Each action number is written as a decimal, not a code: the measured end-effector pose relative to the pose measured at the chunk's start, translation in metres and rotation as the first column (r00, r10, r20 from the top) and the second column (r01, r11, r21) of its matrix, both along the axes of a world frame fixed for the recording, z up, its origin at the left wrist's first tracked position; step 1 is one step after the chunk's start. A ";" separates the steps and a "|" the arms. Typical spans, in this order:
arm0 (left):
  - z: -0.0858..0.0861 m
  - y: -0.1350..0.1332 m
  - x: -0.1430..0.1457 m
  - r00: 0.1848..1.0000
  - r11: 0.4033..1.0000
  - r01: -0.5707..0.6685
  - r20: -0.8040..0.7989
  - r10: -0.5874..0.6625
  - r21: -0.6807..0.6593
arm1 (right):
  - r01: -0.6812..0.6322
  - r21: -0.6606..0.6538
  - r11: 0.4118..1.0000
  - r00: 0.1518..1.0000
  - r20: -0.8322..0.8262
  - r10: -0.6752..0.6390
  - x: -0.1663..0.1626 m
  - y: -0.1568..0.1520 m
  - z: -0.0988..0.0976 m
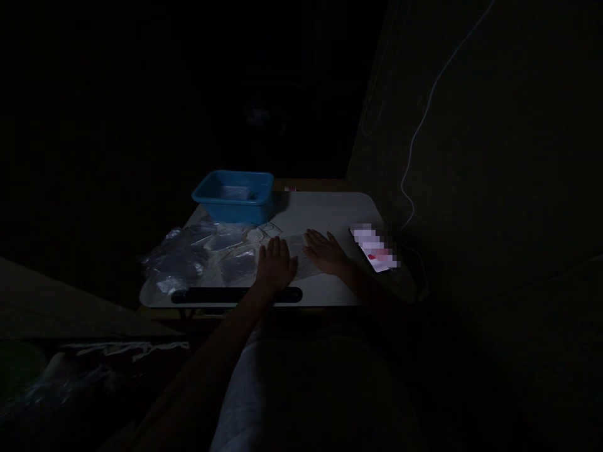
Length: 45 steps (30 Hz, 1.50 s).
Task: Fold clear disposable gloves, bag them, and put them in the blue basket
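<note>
My left hand [276, 263] lies flat, palm down, near the front of a small white table [325, 210]. Its fingers are stretched out. Close by on the right, my right hand [325, 252] is also flat with its fingers extended. Between and under the hands is a thin clear plastic sheet or bag [301, 257]; the dim light hides its exact kind. Another clear plastic packet [238, 267] lies just left of my left hand. Crumpled clear plastic bags [181, 254] are heaped farther left.
A blue plastic basin [238, 210] with something pale inside stands at the back left. A lit phone [374, 248] rests near the right edge. A black strip [235, 295] runs along the front edge. A white cable [417, 132] hangs on the right. The room is very dark.
</note>
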State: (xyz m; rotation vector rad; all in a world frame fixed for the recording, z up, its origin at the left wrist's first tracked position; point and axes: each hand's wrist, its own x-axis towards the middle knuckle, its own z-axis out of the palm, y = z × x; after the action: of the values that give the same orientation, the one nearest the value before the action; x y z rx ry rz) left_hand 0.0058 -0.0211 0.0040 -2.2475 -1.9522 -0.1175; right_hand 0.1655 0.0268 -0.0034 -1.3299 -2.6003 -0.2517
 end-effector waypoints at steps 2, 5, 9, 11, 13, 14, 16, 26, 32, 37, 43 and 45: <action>-0.001 0.000 0.000 1.000 1.000 0.000 0.005 0.000 0.004 | 0.005 -0.017 1.000 1.000 0.003 -0.005 0.000 -0.001 0.001; -0.003 0.001 0.000 1.000 1.000 0.000 0.011 0.000 0.006 | 0.009 -0.033 0.999 1.000 0.005 -0.009 0.000 0.000 0.001; -0.004 0.002 0.000 1.000 1.000 -0.001 0.016 0.001 0.014 | 0.030 -0.030 0.999 1.000 -0.002 -0.030 -0.002 0.000 0.000; -0.004 0.002 0.000 1.000 1.000 -0.003 0.014 0.002 0.019 | 0.049 -0.034 0.998 0.999 -0.012 -0.049 -0.003 -0.001 0.000; -0.002 0.001 0.000 1.000 1.000 0.001 0.011 -0.002 0.017 | 0.052 -0.036 0.998 0.999 -0.012 -0.052 -0.002 -0.001 0.000; -0.002 0.001 0.000 1.000 1.000 0.003 0.012 -0.003 0.012 | 0.047 -0.033 0.998 0.999 -0.008 -0.047 -0.002 -0.001 0.000; -0.001 0.000 0.000 1.000 1.000 0.003 0.014 -0.003 0.005 | 0.029 -0.031 0.999 1.000 0.001 -0.029 0.001 0.000 0.000; -0.002 0.001 -0.001 1.000 1.000 0.001 0.016 -0.001 -0.010 | 0.024 -0.044 0.999 1.000 0.003 -0.024 0.010 0.001 0.001; -0.004 0.002 -0.001 0.999 1.000 0.003 0.038 -0.003 -0.008 | 0.107 -0.032 0.994 0.991 -0.080 -0.109 0.014 0.004 -0.002; -0.006 0.003 -0.001 0.999 1.000 0.007 0.048 -0.007 -0.005 | 0.189 -0.086 0.978 0.936 -0.284 -0.206 0.024 0.016 -0.004; -0.004 0.003 -0.001 0.999 1.000 0.004 0.045 -0.004 -0.006 | 0.050 -0.048 0.998 0.975 -0.212 -0.059 0.001 0.002 0.008; -0.003 0.002 -0.001 0.999 1.000 0.003 0.036 -0.003 -0.009 | -0.094 -0.044 0.995 0.990 -0.108 0.089 -0.011 -0.008 0.009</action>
State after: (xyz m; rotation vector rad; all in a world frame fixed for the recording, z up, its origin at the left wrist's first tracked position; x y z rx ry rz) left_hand 0.0051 -0.0192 0.0013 -2.2697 -1.9716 -0.1504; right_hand 0.1544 0.0191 0.0061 -1.2006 -2.5847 -0.1005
